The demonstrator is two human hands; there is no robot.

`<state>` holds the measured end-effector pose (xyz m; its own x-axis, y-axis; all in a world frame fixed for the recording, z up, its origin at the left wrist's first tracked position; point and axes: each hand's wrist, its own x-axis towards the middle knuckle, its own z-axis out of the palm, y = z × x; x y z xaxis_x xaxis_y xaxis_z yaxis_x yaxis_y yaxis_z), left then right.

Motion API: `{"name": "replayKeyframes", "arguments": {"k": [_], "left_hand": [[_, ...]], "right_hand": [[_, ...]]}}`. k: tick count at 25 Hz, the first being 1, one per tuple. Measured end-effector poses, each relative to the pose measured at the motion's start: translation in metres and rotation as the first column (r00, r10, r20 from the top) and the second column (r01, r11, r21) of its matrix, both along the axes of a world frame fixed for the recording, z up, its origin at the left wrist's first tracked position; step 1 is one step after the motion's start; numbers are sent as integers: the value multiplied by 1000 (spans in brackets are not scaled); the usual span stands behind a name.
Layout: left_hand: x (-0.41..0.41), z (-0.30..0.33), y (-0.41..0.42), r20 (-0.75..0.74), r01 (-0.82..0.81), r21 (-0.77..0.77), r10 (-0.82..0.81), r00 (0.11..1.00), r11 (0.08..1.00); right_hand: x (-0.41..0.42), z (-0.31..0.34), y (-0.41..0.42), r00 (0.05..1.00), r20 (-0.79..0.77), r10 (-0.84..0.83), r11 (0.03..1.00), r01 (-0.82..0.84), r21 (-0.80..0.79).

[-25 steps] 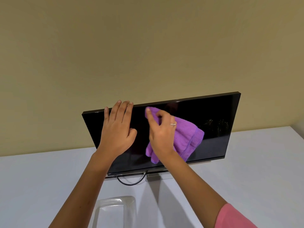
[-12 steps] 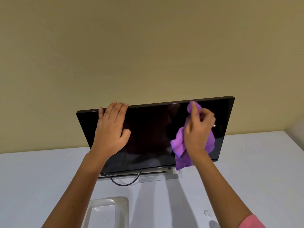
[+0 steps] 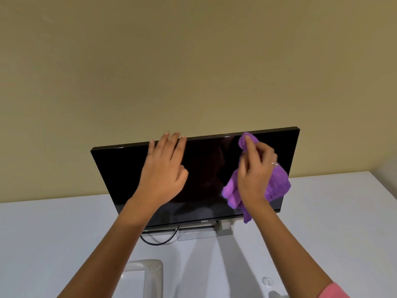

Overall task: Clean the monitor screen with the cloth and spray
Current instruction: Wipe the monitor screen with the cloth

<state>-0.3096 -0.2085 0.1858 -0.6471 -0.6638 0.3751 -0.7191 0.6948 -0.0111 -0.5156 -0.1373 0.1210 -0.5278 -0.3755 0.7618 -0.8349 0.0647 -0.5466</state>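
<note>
Left hand (image 3: 164, 175) flat, fingers straight, against monitor (image 3: 120, 171) top edge. Right hand (image 3: 254, 175) bunching purple cloth (image 3: 278, 186) against screen's right side. On white desk (image 3: 322, 222).

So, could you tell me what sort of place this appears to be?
Probably an office or home desk set against a wall, though little shows. A Dell monitor on its stand sits on a plain white table before a bare beige wall, with a black cable looping beneath.
</note>
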Motion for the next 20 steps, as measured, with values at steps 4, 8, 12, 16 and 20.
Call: {"name": "replayKeyframes", "arguments": {"k": [4,8,12,16,20], "left_hand": [[-45,-5,13,66,50,-38,-47,997,998],[-60,-11,14,75,12,-61,-7,997,998],[-61,-14,13,89,8,-93,1,996,996],[-62,-14,13,87,8,-94,1,996,996],[-60,-13,14,64,12,-67,-8,998,998]], "right_hand": [[27,2,-9,988,-129,87,995,-80,53],[9,5,0,994,-89,63,996,-57,66],[-33,6,15,986,155,-58,998,61,-16],[-67,9,23,934,319,-158,978,192,-77],[-57,8,20,965,239,-106,991,123,-57]]}}
